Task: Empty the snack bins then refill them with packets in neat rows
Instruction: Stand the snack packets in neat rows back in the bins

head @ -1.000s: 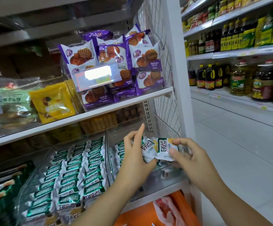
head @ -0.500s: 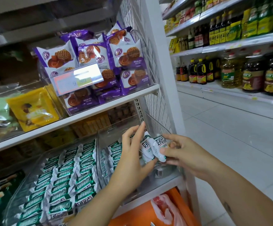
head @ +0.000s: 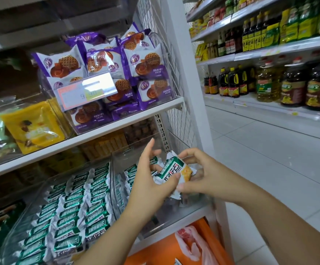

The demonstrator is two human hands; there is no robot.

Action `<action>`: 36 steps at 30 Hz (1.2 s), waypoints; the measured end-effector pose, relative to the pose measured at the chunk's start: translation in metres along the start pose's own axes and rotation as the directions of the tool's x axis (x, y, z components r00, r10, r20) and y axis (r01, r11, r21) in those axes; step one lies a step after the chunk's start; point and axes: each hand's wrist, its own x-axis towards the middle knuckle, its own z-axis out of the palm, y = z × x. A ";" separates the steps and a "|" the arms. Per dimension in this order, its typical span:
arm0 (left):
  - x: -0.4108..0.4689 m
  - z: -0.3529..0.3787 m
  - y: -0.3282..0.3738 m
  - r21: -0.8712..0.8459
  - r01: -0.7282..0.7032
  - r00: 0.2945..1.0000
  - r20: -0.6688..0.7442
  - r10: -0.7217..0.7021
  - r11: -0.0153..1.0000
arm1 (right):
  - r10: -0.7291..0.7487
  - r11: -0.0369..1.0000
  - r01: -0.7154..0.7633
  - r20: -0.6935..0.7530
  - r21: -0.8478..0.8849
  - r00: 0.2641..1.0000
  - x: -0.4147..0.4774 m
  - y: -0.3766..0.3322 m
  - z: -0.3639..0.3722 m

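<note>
Packet [head: 171, 169] partly covered by left hand [head: 151, 185]

White shelf [head: 184, 223] carries two clear snack bins [head: 164, 211].

I get a single wide-angle view, worn on the head, looking forward and down from close against the shelving. The frame leans: the white post [head: 186, 73] slants through the middle, with the snack shelves [head: 97, 136] to its left, and the aisle floor [head: 270, 169] and bottle shelves [head: 281, 50] curving away on the right. The left hand [head: 151, 184], the right hand [head: 209, 176] and the packet [head: 171, 170] they hold sit very near the lens, low centre, above the clear bin [head: 174, 215].
</note>
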 end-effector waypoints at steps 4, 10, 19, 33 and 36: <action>-0.004 -0.014 0.010 0.162 -0.112 0.978 0.192 0.080 0.980 | 0.097 0.987 -0.119 0.197 0.107 0.976 -0.001 0.002 -0.017; -0.015 -0.024 0.010 0.126 -0.095 0.962 0.268 0.059 0.987 | 0.113 0.991 -0.131 0.310 0.036 0.944 -0.006 0.002 -0.004; -0.017 -0.039 -0.001 0.128 0.085 0.968 0.226 -0.113 0.988 | 0.020 0.998 -0.014 0.104 -0.061 0.994 -0.008 -0.005 0.018; -0.002 -0.088 -0.045 0.453 -0.037 0.997 0.072 0.004 0.891 | -0.063 0.830 0.051 -0.002 -0.556 0.998 0.049 -0.010 0.019; 0.003 -0.101 -0.071 0.496 0.058 0.998 -0.059 -0.032 0.866 | -0.020 0.738 0.053 0.057 -0.673 0.998 0.089 0.005 0.029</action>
